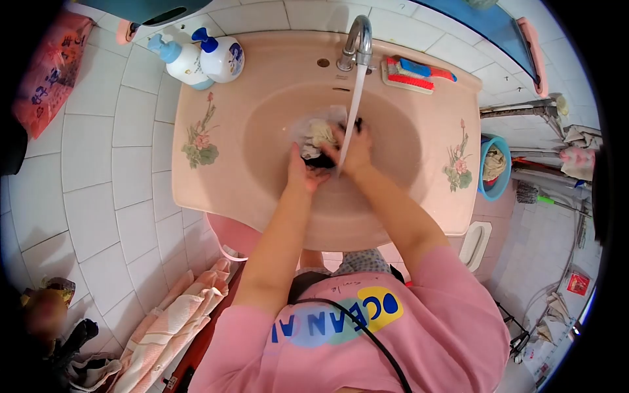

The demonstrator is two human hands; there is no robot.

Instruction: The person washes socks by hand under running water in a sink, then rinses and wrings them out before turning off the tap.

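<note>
My left hand (306, 171) is low in the pink sink basin (393, 157), its fingers curled at the lower edge of a wet black and off-white cloth (318, 134). On the cloth's other side, my right hand (355, 149) grips it, with a dark bit of fabric showing past the fingers. Water runs from the curved metal faucet (357, 42) in a stream that passes in front of my right hand. Some fingertips are hidden by the cloth and the water. What kind of garment the cloth is, I cannot make out.
Two pump bottles (223, 60) stand at the sink's back left corner. Scrubbing brushes (413, 73) lie at the back right. A blue basin (495, 168) holding cloth is beyond the right edge. A striped towel (173, 321) hangs at the lower left.
</note>
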